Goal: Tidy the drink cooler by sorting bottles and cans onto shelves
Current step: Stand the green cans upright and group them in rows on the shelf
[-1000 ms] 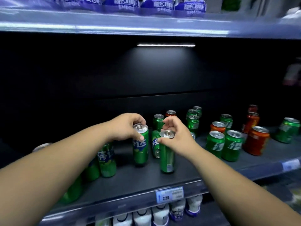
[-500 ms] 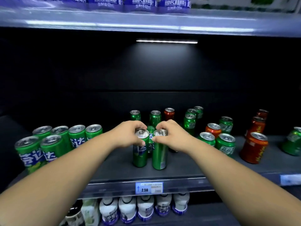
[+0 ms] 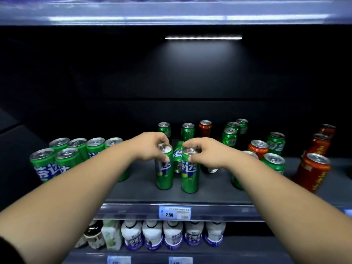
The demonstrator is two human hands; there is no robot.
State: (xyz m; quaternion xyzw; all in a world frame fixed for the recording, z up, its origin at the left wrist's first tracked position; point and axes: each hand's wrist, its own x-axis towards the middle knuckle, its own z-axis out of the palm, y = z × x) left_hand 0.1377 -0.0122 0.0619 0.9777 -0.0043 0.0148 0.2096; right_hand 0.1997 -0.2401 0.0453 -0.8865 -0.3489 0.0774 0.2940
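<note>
Two tall green cans stand upright side by side on the middle shelf (image 3: pixel 144 193). My left hand (image 3: pixel 151 147) grips the top rim of the left green can (image 3: pixel 164 174). My right hand (image 3: pixel 204 152) grips the top of the right green can (image 3: pixel 189 178). Between and behind them a third green can (image 3: pixel 178 156) lies tipped on its side. A tight group of several green cans (image 3: pixel 62 159) stands at the shelf's left, partly hidden by my left forearm.
Loose green cans (image 3: pixel 229 137) and red cans (image 3: pixel 204 128) are scattered at the back and right; tall red cans (image 3: pixel 312 170) stand far right. A price tag (image 3: pixel 174 212) hangs on the shelf edge. White bottles (image 3: pixel 172 237) fill the shelf below. Another shelf (image 3: pixel 171 12) hangs overhead.
The view has swung left and down, bringing the left can group into sight. Both hands kept hold of their cans, which now stand closer together near the shelf's middle.
</note>
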